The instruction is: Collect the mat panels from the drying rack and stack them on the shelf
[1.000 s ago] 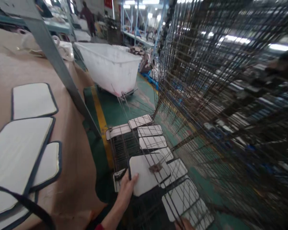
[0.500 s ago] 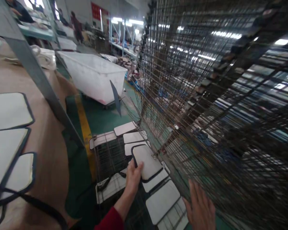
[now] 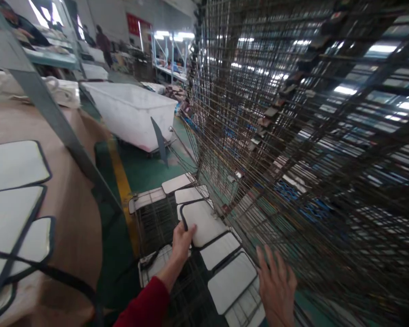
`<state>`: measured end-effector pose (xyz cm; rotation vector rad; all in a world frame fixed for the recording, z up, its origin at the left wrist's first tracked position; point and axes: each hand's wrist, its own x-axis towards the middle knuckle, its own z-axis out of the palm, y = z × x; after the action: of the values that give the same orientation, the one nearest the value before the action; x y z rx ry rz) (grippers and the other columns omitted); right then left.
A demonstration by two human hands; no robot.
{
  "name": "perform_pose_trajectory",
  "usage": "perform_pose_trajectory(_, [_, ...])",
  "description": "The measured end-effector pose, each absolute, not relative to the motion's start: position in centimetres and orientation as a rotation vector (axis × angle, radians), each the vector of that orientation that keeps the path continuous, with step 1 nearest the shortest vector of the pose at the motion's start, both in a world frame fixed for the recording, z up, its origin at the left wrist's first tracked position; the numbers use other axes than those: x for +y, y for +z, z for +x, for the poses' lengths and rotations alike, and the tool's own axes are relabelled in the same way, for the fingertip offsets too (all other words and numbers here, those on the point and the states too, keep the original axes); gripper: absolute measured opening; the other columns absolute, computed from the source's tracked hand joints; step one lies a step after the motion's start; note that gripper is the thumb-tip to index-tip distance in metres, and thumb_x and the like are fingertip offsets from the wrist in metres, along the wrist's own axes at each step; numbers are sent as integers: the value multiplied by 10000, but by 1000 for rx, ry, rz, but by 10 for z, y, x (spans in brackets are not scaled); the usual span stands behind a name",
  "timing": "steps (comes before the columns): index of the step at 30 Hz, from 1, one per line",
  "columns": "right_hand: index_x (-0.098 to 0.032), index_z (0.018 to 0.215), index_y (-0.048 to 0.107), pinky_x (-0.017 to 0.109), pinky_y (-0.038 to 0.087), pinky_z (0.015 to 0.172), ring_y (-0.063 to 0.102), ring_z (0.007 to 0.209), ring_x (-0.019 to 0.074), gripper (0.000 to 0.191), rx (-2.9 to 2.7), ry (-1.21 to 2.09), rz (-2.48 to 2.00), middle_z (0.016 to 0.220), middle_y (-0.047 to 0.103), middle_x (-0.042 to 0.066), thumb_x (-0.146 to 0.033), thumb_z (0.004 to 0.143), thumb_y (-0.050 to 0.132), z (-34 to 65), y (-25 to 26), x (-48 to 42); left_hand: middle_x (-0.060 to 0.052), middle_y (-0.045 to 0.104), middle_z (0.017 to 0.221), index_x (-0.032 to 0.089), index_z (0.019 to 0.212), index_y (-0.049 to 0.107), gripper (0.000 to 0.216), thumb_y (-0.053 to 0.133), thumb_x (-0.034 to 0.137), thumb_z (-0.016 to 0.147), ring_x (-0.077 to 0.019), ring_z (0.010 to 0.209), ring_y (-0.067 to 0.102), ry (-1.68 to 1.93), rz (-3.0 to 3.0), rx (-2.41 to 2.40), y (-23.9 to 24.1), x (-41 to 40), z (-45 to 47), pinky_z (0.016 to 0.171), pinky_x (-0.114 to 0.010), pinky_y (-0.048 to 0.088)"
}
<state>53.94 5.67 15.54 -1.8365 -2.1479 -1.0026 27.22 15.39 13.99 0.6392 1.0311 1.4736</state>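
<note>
My left hand (image 3: 181, 243) pinches the near-left edge of a white rounded panel with black edging (image 3: 204, 223), thumb on top. This panel lies over or just above other white panels (image 3: 221, 250) in a row on a low wire rack shelf (image 3: 158, 222). A larger panel (image 3: 232, 282) lies closer to me in the same row. Fingers stretched out, my right hand (image 3: 276, 286) holds nothing. It is beside the row's right side, near the lower wires of the raised rack; whether it touches them I cannot tell.
Raised wire shelves (image 3: 259, 113) fill the right side. At left, a brown-covered table (image 3: 68, 218) carries more black-edged panels (image 3: 15, 222), beside a slanted metal post (image 3: 59, 106). A white tub cart (image 3: 132, 113) stands ahead on the green floor. People work in the background.
My left hand and its panel have shifted slightly left and up, showing more of the panel below. My right hand has moved a little left and up, its fingers more spread.
</note>
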Motion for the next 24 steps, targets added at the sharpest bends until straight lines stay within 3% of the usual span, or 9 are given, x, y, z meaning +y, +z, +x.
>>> perform_pose_trajectory(10, [-167,1337,411,415,350,907,504,1041,232,436,-1947,-933,-2003,1310,475,76,-202,903,421,553,190,78,-77,692,788,120,883,601,421,722,346,549,-226,709,636,1395,428,1278,99,92,232,658,-323,512])
perform_pose_trajectory(13, [-200,1372,351,431,325,935,469,1112,248,480,-2002,-956,-1879,1337,447,77,-227,899,431,559,191,80,-81,694,904,129,968,603,504,742,361,543,-243,833,636,1411,450,1282,93,80,219,714,-304,516])
perform_pose_trajectory(17, [-218,1434,196,435,332,930,502,1069,245,595,-2177,-956,-1556,1185,570,84,-315,899,437,560,180,73,-116,689,948,119,980,606,488,721,357,570,-269,888,641,1398,389,1311,91,73,214,746,-339,530])
perform_pose_trajectory(24, [-147,1423,244,376,394,759,587,864,228,633,-2184,-1161,-1333,1013,650,98,-345,872,485,551,160,66,-135,670,1033,118,1075,583,592,717,435,594,-296,990,614,1461,363,1354,89,64,196,801,-361,530])
